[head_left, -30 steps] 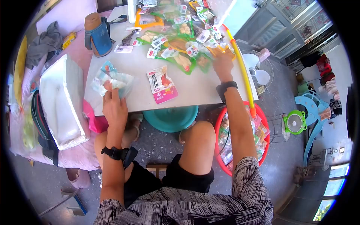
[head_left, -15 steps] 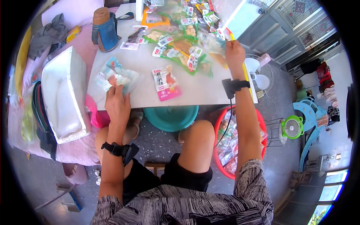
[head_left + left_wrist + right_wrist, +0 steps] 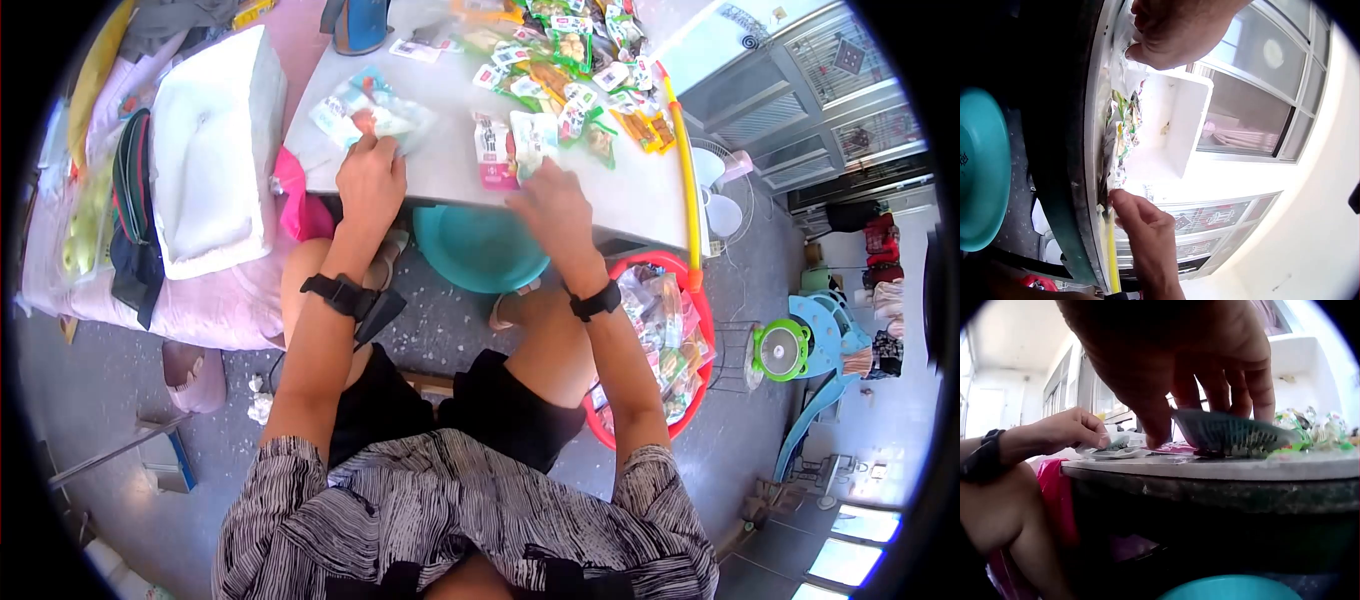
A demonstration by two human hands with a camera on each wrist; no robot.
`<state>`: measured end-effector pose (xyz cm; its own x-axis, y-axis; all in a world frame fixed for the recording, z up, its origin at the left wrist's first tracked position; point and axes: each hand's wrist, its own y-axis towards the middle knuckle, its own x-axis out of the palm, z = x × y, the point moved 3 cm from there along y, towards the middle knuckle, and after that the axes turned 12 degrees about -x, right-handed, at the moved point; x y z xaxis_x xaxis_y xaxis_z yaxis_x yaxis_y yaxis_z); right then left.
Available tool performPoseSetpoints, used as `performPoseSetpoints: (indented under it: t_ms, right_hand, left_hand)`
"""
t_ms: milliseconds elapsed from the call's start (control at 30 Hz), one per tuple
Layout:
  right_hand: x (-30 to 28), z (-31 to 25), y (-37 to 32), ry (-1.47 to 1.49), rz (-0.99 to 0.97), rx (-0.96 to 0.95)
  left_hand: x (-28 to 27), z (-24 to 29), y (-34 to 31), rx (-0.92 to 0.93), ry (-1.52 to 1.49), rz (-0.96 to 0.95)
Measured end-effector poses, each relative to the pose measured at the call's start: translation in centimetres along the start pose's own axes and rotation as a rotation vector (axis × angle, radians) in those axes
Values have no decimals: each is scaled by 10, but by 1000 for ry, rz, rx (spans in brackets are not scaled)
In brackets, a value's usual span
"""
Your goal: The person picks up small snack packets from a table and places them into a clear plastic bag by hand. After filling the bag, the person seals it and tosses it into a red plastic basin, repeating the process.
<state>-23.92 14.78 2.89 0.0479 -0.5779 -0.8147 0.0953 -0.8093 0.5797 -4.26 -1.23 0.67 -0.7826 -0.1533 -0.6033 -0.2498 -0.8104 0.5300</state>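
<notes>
My left hand [image 3: 372, 185] pinches the near edge of a crinkled clear plastic bag [image 3: 400, 122] with blue and orange print, near the table's front left. In the left wrist view the left hand [image 3: 1179, 31] has its thumb and fingers on the thin plastic. My right hand [image 3: 555, 205] holds a white and green food packet [image 3: 535, 135] by its near end. Seen from the right wrist, that packet [image 3: 1229, 431] tilts under the fingers, its underside dark. A white and pink food packet [image 3: 493, 150] lies flat right beside it.
Several green and orange food packets [image 3: 570, 48] are heaped at the back. A yellow tube [image 3: 683, 150] runs along the table's right edge. Below stand a teal basin [image 3: 480, 250] and a red tub [image 3: 705, 340] full of packets. A white foam box [image 3: 215, 150] sits on the left.
My right hand has come from the heap's right side toward the front middle, with the white and green packet now beside the pink one. The left hand stays at the clear bag. The head view has shifted.
</notes>
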Motion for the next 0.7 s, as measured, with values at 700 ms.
performPoseSetpoints:
  t_ms: [700]
  right_hand:
    - [-4,47,-22,747,289,851]
  left_hand:
    - [-8,2,-3,-44,-58,14]
